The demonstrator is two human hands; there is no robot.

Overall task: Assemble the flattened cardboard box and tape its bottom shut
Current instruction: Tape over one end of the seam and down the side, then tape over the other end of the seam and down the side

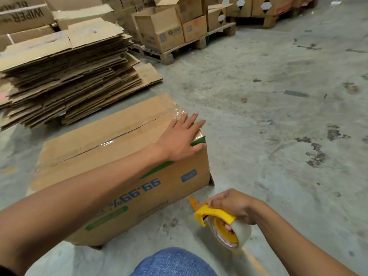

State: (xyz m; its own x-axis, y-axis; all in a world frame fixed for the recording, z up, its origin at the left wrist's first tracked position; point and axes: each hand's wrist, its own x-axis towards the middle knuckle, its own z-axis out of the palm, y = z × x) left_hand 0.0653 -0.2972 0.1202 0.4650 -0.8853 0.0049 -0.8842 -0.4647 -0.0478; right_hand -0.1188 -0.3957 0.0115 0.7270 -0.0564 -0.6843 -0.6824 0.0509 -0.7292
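Note:
An assembled brown cardboard box (111, 156) stands on the concrete floor with its flaps closed on top. Clear tape runs along the centre seam. Blue "99.99%" print shows upside down on its near side. My left hand (182, 136) lies flat with straight fingers on the box's right top end, over the taped edge. My right hand (234, 205) grips a yellow tape dispenser (219, 218) with a clear tape roll, held low to the right of the box, apart from it.
A tall stack of flattened cardboard boxes (65, 72) lies behind the box at left. Wooden pallets (185, 45) with open cartons stand at the back. My knee in blue jeans (173, 261) is at the bottom. Stained concrete floor (278, 116) stretches to the right.

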